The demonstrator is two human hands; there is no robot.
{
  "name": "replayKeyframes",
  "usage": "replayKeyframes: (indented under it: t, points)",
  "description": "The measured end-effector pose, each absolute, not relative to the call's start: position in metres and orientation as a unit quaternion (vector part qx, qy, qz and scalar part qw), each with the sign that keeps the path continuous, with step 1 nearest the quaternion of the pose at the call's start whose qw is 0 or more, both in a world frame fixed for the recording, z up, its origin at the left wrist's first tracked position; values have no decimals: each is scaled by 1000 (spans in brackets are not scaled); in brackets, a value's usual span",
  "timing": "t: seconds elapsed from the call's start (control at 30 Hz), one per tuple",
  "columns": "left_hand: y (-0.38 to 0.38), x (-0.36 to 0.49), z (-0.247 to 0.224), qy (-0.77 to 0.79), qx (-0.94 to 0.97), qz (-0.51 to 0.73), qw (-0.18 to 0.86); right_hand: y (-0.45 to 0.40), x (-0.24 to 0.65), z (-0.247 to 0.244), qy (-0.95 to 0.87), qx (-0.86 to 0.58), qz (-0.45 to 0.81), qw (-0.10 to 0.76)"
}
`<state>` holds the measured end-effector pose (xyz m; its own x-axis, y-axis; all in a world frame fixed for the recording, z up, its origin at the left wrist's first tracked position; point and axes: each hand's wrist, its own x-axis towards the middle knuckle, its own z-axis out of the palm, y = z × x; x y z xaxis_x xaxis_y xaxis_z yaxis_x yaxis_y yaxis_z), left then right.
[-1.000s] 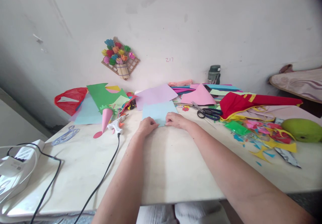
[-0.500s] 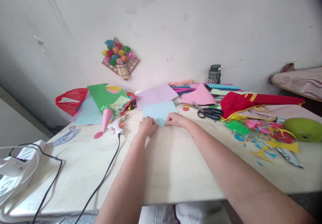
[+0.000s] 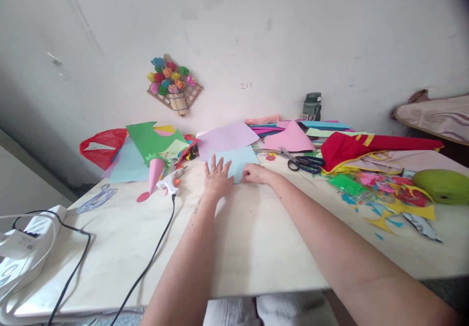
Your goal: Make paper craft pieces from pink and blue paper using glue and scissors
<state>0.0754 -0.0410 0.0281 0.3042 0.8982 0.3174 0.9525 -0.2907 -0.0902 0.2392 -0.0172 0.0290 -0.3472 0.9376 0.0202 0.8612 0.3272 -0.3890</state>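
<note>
A light blue sheet of paper (image 3: 240,159) lies on the table before me, partly overlapped at the back by a lilac sheet (image 3: 229,138). My left hand (image 3: 219,177) rests flat on the blue sheet's left side, fingers spread. At the sheet's near right edge, my right hand (image 3: 254,173) has its fingers pinched on the paper. To the left of my hands lie a white glue gun (image 3: 169,183) with a black cord and a pink paper cone (image 3: 156,173) with a green fringe.
Scissors (image 3: 306,163) and a red cloth (image 3: 351,150) lie right of the paper, with coloured scraps (image 3: 381,194) and a green mango-like fruit (image 3: 445,186) beyond. A power strip (image 3: 40,226) sits at the left edge. A bottle (image 3: 312,106) stands at the back.
My left hand has opened from curled fingers at the near edge to spread fingers flat on the blue paper. My right hand stays nearly in place.
</note>
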Motion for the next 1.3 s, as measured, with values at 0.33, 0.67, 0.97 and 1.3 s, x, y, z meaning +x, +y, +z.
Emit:
replayKeyframes:
  t: [0.33,0.67,0.97,1.3]
  points:
    - [-34,91,9,-594,-801,-62,47,-19,245,29,-816,-525,196,146]
    - [-33,91,11,-601,-798,-43,-3,-21,265,31,-830,-478,221,183]
    - [-32,90,9,-606,-794,-45,-9,-26,256,37,-801,-562,167,120]
    - [-45,100,14,-560,-809,-117,134,-30,253,46,-787,-590,167,64]
